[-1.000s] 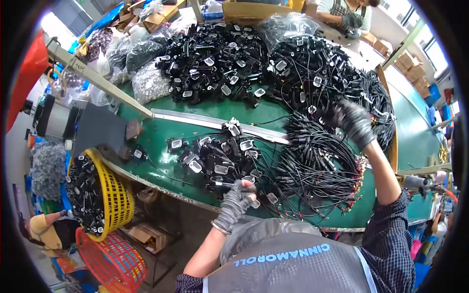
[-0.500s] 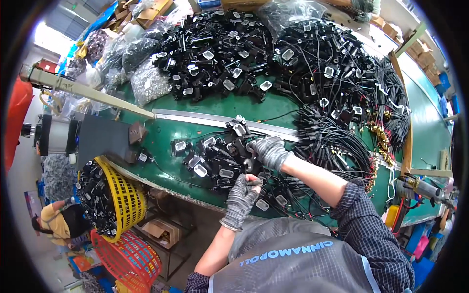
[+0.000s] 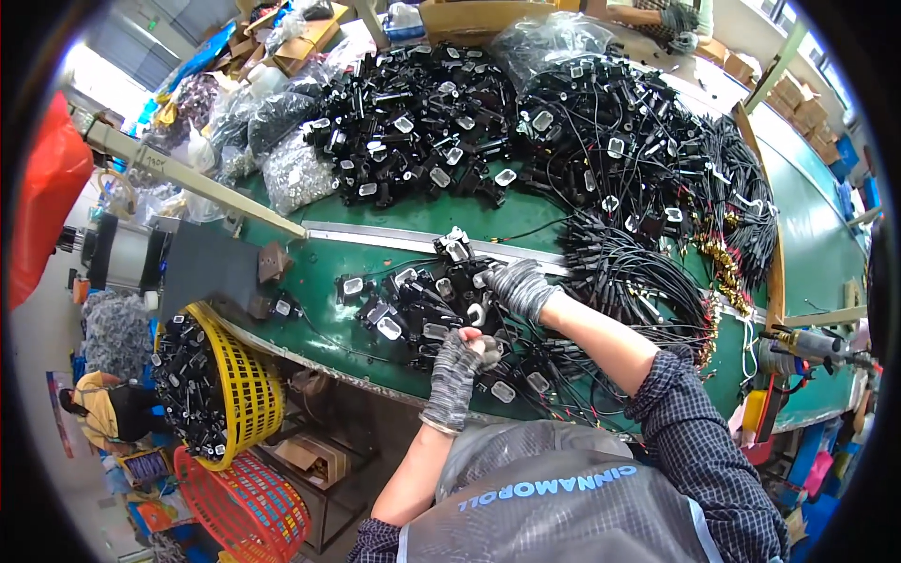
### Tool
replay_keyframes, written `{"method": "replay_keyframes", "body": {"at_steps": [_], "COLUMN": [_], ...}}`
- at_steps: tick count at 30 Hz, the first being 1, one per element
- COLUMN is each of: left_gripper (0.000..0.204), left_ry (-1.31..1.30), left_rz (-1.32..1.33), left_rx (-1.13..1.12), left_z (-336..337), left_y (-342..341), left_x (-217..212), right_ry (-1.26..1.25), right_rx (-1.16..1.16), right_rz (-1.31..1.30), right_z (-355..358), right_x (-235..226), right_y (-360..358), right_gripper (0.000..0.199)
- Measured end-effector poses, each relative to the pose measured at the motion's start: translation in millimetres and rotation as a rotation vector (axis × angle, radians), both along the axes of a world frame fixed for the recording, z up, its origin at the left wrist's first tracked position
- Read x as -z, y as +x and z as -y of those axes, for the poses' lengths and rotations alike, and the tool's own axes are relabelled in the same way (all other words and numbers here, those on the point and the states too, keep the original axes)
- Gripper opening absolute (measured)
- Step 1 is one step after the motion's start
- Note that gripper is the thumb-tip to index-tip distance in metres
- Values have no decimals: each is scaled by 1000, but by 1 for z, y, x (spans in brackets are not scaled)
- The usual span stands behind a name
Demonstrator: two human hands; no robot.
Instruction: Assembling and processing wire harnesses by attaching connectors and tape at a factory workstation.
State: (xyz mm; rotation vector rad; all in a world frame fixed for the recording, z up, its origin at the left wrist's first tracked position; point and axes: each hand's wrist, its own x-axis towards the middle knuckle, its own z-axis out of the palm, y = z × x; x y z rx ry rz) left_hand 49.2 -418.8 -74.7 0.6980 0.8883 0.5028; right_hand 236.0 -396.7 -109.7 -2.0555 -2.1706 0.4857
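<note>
My right hand [image 3: 522, 288], in a grey striped knit glove, reaches over the near pile and is closed at the fingertips on a black plastic part [image 3: 466, 275]. My left hand [image 3: 457, 368], gloved alike with a bare fingertip showing, is just nearer to me. Its fingers are curled inward; what they pinch, if anything, is too small to make out. Around both hands lie several black plastic parts [image 3: 389, 327] with clear oval windows and thin black cables. A single similar part [image 3: 283, 306] lies off to the left on the green table [image 3: 375, 219].
Beyond a metal strip [image 3: 366, 235] rise large heaps of black parts [image 3: 413, 117] and bundled cables [image 3: 629, 267]. A yellow basket [image 3: 251, 385] of parts and a red basket [image 3: 253, 497] stand at left. Another person's gloved hand [image 3: 678, 19] shows at the far side.
My left hand has turned slightly, its fingers curling closer beneath the pile's parts. My right hand stays at nearly the same spot. The whole view has shifted a little.
</note>
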Motion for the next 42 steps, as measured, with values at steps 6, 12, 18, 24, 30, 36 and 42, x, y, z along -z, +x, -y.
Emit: {"method": "replay_keyframes", "body": {"at_steps": [6,12,18,24,30,36,42], "left_gripper": [12,12,26,45,39,39,36], "left_ry": [67,87,-190,23,161,836,968], "left_rz": [-11,-64,108,188,157,-43,-37], "left_rx": [5,-21,49,509,527,625,669], "left_z": [19,18,6,22,51,71,69], "left_y": [-25,-45,-10,11,19,25,13], "left_x": [-11,-8,-31,-42,-37,-51,-51], "right_ry": [215,136,510,398,210,169,-152], "right_rx": [-23,-57,-151,292,571,533,752], "right_rz": [14,-76,96,-757,-1598,-1271,-1938], "right_z": [-6,-1,82,158,185,196,196], "right_x": [39,-20,-72,-132,-148,-142,-154], "right_y": [1,14,0,-4,-7,-10,6], "right_gripper": [20,23,22,23,37,46,48]}}
